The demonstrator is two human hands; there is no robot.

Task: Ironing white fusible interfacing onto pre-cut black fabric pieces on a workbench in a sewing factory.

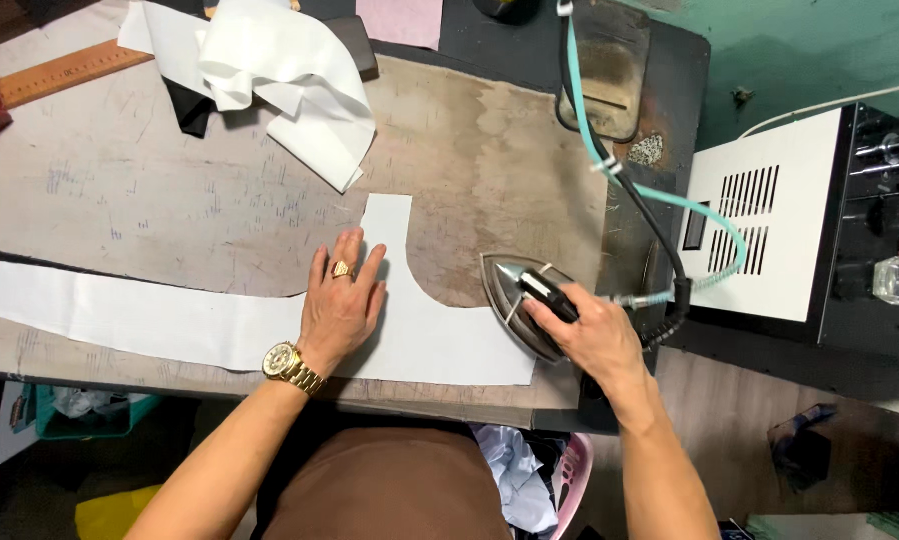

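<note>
Head view, looking down on a stained pressing table [170, 190]. Left hand [342, 300]: flat, fingers spread apart, palm down on a white cut fabric piece [170, 320]; nothing gripped. Gold ring on one finger, gold watch at the wrist. Fabric runs out in a long strip to the left of this hand and curves upward just beyond its fingertips. Right hand [590, 335]: closed around the black handle of a steam iron [520, 300]. Iron sits at the fabric's right edge, its tip pointing toward the left hand, the two near but apart. Teal hose [610, 165] and black cable rise beyond the right hand. White ventilated unit [760, 230] stands right of it. Crumpled white cloth [270, 70] lies well beyond the left hand.
</note>
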